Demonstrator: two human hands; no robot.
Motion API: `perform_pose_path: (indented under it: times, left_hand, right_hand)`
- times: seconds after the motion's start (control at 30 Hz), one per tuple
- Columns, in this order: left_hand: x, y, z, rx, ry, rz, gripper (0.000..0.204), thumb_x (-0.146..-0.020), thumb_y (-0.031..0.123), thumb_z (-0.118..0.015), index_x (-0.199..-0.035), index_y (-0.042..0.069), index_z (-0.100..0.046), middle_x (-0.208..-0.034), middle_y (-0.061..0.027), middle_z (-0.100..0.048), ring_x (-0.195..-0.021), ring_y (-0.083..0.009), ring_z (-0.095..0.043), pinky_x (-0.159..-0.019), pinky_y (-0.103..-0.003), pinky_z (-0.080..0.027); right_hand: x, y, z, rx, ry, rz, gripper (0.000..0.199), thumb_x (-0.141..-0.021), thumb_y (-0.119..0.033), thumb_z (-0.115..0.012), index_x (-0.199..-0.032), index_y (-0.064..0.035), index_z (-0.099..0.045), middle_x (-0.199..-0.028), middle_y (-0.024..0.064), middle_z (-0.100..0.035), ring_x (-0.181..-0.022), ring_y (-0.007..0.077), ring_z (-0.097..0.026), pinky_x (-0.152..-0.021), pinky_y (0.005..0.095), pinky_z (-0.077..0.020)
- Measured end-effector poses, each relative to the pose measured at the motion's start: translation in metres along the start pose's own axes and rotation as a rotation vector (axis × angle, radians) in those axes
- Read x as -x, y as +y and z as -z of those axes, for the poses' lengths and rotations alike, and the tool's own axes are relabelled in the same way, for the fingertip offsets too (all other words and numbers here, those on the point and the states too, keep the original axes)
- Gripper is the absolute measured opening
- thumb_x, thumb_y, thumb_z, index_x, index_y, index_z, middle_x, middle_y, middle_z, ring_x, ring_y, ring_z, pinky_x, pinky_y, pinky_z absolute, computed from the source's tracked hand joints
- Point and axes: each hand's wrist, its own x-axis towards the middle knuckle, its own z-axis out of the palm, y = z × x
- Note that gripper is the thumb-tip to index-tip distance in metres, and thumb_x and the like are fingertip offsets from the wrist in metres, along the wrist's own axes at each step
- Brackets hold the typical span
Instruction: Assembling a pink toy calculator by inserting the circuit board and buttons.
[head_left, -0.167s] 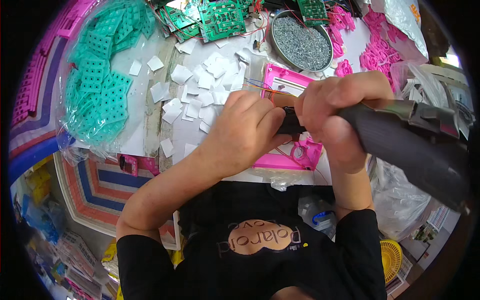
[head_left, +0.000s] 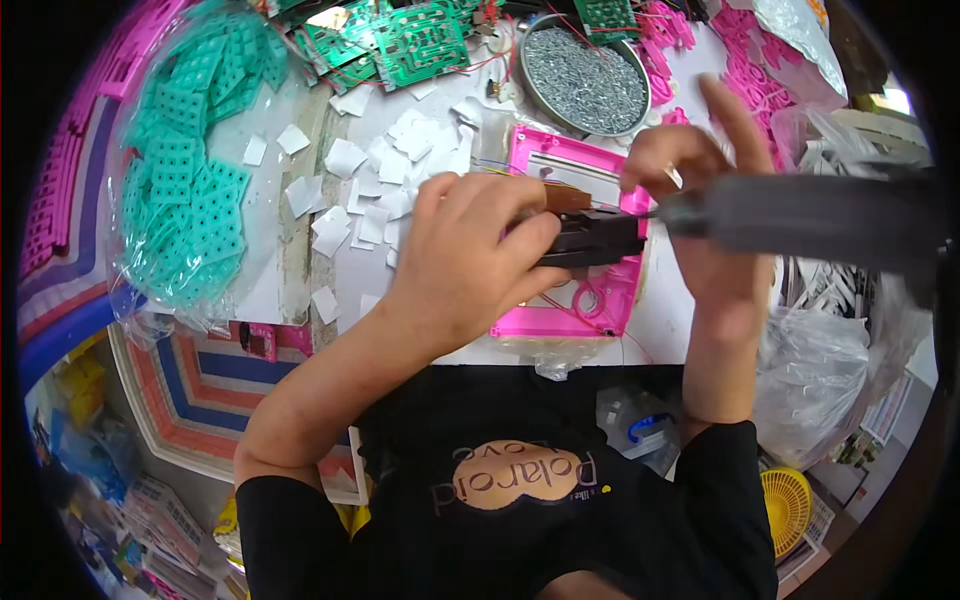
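So the big change is on my right side. A split second ago my right hand (head_left: 718, 272) was bunched up right against my left one; now it's backed off to the right and the fingers have opened out. The long dark tool (head_left: 820, 215) (power driver, I reckon) has swung from a slant to nearly level, with its thin tip pointing at the right end of the black part (head_left: 600, 240). Can't tell if the tip's touching or just beside it. To me that means the tool's lined up, so keeping the part steady is what counts.

The black part is over the pink frame (head_left: 575, 322), with a brown piece (head_left: 567, 197) right behind it.

Pose-wise: left forearm comes in on a diagonal from the lower left, back of the left hand (head_left: 475, 245) up, thumb and fingers closed in a pinch on the black part's left end. No gap that I can see. Right forearm stands much straighter, index finger poking up clear of the tool, the others loosely curled. The tool's body crosses in front of my palm, so honestly can't tell whether I've got a proper hold on it.
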Motion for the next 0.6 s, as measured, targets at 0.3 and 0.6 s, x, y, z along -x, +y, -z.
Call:
perform_pose_path:
  times: [0.3,0.6]
  left_hand:
    - [-0.002,0.0,-0.016,0.186,0.008,0.123,0.058,-0.073,0.037,-0.083,-0.118,0.011,-0.059,-0.119,-0.0049,-0.061,-0.107,-0.0259,-0.055,-0.096,-0.044,-0.036]
    - [-0.002,0.004,-0.027,0.224,0.166,0.15,0.066,-0.077,0.017,-0.084,-0.129,-0.001,-0.047,-0.115,-0.013,-0.058,-0.102,-0.0318,-0.053,-0.09,-0.042,-0.045]
  right_hand:
    - [0.044,0.004,0.027,0.901,-0.135,0.064,0.053,-0.067,-0.007,-0.084,-0.117,-0.0065,-0.069,-0.11,0.013,-0.066,-0.088,0.0321,-0.062,-0.075,0.0383,-0.0521]
    - [0.003,-0.005,0.045,0.58,-0.011,-0.565,0.03,-0.093,-0.026,-0.07,-0.107,0.0014,-0.07,-0.078,0.0124,-0.067,-0.068,0.0166,-0.063,-0.062,0.0317,-0.0482]
